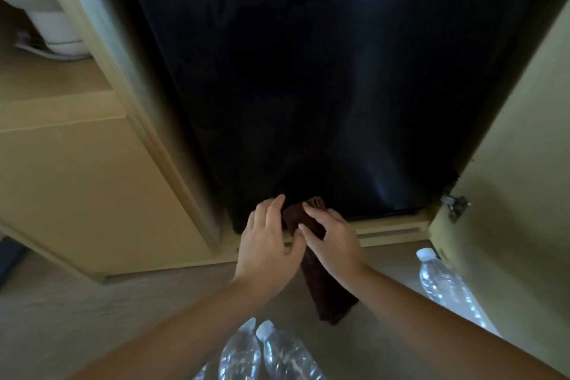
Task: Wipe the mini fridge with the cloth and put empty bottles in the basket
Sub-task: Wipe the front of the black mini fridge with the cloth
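The black mini fridge [308,77] stands inside a beige cabinet, its door filling the upper middle of the view. A dark brown folded cloth [327,296] hangs from my hands at the fridge's bottom edge. My left hand [265,250] holds the cloth's upper part from the left, fingers reaching toward the fridge. My right hand [333,241] grips the cloth from the right, thumb and fingers around it. Two clear plastic bottles [265,355] with white caps lie on the floor below my arms. A third bottle [444,284] stands at the right.
The open cabinet door [509,163] with a metal hinge [455,205] stands at the right. A beige cabinet panel [77,182] is at the left, with a white appliance [40,9] on a shelf above it. No basket is in view.
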